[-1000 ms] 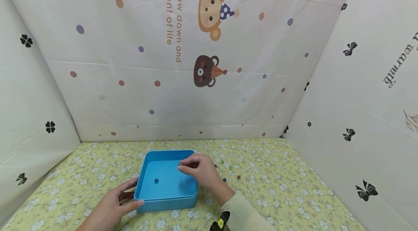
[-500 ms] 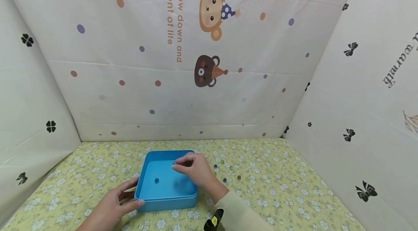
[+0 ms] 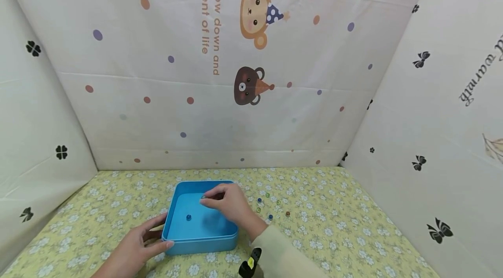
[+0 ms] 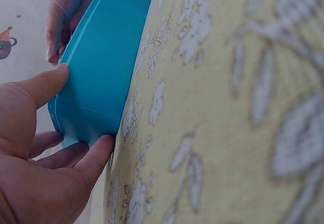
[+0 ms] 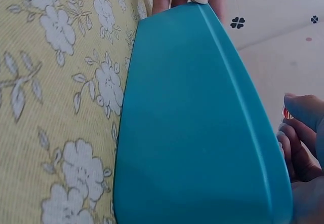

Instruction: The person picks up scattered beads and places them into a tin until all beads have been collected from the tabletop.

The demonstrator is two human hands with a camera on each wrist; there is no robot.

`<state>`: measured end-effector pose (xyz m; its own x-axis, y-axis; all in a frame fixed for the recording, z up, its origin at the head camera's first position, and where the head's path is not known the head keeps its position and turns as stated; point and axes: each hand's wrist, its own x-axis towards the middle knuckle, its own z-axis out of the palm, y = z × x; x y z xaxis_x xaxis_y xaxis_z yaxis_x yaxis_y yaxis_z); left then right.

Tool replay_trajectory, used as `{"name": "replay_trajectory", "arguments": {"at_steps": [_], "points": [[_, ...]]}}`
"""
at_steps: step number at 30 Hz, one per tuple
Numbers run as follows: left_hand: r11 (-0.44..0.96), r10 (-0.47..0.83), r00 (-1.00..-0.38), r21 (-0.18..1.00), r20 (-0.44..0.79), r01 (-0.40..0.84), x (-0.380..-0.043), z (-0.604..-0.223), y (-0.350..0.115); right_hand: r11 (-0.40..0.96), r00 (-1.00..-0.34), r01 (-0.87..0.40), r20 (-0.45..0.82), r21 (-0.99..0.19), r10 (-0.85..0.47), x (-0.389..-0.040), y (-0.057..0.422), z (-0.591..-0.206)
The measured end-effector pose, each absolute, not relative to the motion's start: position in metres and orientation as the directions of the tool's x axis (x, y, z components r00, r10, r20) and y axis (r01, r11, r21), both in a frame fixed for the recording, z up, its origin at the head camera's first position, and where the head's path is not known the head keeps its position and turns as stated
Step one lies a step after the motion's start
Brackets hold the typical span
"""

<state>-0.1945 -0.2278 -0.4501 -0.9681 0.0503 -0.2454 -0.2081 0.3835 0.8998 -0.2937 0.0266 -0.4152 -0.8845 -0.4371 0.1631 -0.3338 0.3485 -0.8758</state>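
Note:
A blue square box (image 3: 204, 245) without a lid stands on the table, and one blue marble (image 3: 188, 217) lies on its floor. My left hand (image 3: 135, 245) grips the near left corner, thumb on the front wall at the rim and fingers against the left side. In the left wrist view the same hand (image 4: 55, 148) touches the box wall (image 4: 104, 46). Over the box interior, my right hand (image 3: 232, 204) pinches a small marble between thumb and forefinger. The right wrist view shows red and yellow stripes on that marble (image 5: 287, 113), partly covered by fingers.
Right of the box several marbles lie scattered on the flowered cloth (image 3: 334, 234), among them a blue marble (image 3: 270, 217), a green marble (image 3: 278, 202) and a brown marble (image 3: 287, 214). A printed curtain (image 3: 212, 121) hangs behind the table, with curtains at both sides.
My right hand has moved left over the box, still pinching the marble. More of the marbles on the cloth now show. The left hand and the box stay where they were.

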Motion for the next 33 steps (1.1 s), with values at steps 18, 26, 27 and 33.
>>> {"name": "replay_trajectory", "arguments": {"at_steps": [18, 26, 27, 33], "points": [[0.409, 0.052, -0.968, 0.889, -0.246, -0.204, -0.194, -0.449, -0.227, 0.395, -0.902, -0.280, 0.099, -0.875, -0.420, -0.296, 0.008, -0.423], [0.419, 0.037, -0.966, 0.882, -0.254, -0.216, -0.195, -0.448, -0.226, 0.413, -0.905, -0.274, 0.088, -0.869, -0.416, -0.297, 0.004, -0.424], [0.418, 0.036, -0.966, 0.882, -0.255, -0.217, -0.195, -0.447, -0.226, 0.420, -0.905, -0.274, 0.085, -0.865, -0.416, -0.297, 0.003, -0.424], [0.408, 0.045, -0.966, 0.887, -0.255, -0.215, -0.193, -0.447, -0.226, 0.467, -0.908, -0.275, 0.067, -0.840, -0.414, -0.297, 0.000, -0.426]]}}
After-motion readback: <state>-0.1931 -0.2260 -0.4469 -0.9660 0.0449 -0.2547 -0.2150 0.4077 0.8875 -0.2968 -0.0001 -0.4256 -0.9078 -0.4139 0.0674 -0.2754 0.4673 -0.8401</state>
